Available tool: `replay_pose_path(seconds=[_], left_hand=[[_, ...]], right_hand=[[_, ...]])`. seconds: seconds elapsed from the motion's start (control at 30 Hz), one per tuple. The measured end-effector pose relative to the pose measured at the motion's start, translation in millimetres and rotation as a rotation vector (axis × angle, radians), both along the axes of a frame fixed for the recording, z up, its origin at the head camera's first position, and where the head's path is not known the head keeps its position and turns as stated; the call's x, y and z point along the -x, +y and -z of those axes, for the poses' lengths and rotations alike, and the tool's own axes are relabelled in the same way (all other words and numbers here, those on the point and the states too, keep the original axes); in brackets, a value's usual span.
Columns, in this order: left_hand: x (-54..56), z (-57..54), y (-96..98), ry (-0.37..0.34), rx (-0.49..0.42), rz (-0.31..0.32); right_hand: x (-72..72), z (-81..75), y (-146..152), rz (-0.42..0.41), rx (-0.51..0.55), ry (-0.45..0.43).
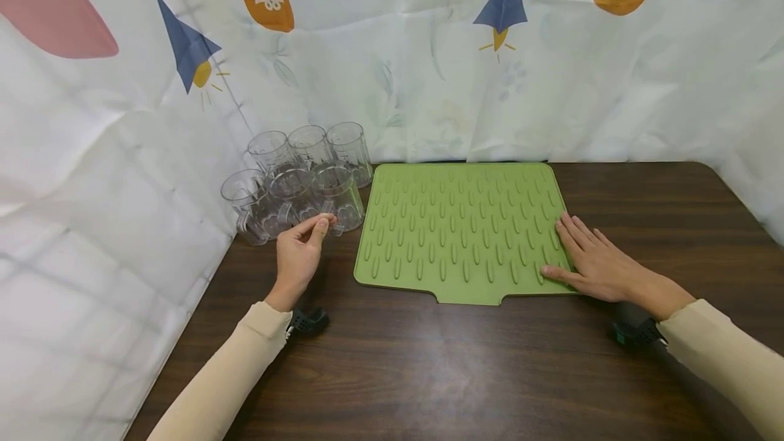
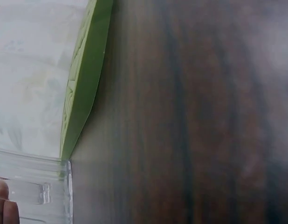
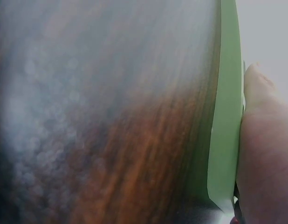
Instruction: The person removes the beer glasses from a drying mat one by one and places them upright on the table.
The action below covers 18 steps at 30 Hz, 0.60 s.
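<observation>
At the front right of a group of clear mugs, my left hand (image 1: pixel 299 254) pinches the handle of one clear mug (image 1: pixel 348 208) between thumb and fingers. This mug stands upright just left of a green drying mat (image 1: pixel 456 223) with raised oval ridges. In the left wrist view, fingertips (image 2: pixel 10 213) overlap the handle of the clear mug (image 2: pixel 30 186). Across the mat, my right hand (image 1: pixel 593 263) lies with straight fingers on its right edge. The right wrist view shows the thumb (image 3: pixel 263 149) along the mat's green edge (image 3: pixel 225 112).
Several more clear mugs (image 1: pixel 245 189) stand close together at the back left, beside a white curtain (image 1: pixel 153 189) with printed figures. The curtain also hangs behind the mat. Dark brown wooden table (image 1: pixel 392 373) surface extends in front of the mat and to its right.
</observation>
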<state>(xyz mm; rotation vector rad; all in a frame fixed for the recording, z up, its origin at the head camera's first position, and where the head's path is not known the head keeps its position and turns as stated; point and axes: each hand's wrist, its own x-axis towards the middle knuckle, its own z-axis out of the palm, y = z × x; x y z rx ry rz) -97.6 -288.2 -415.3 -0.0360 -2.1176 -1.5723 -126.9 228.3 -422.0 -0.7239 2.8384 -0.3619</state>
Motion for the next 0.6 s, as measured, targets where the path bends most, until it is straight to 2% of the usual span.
replay_pose_path(seconds=[0.23,0.4,0.53,0.6], left_hand=[[-5.2,-1.6,-1.5,0.000,0.148,-0.100],[-13.0,-1.4,-2.6,0.013,0.176,-0.139],[-25.3,0.4,-6.2,0.060,0.171,-0.137],[-32.6,-1.5,-8.8,0.122,0.180,-0.137]], right_hand=[[0.1,2.5,1.6,0.004,0.005,0.000],[-0.5,3.7,3.5,0.008,0.000,0.002],[-0.6,4.6,3.6,0.006,0.002,0.012],[-0.1,4.8,3.4,0.006,0.006,0.011]])
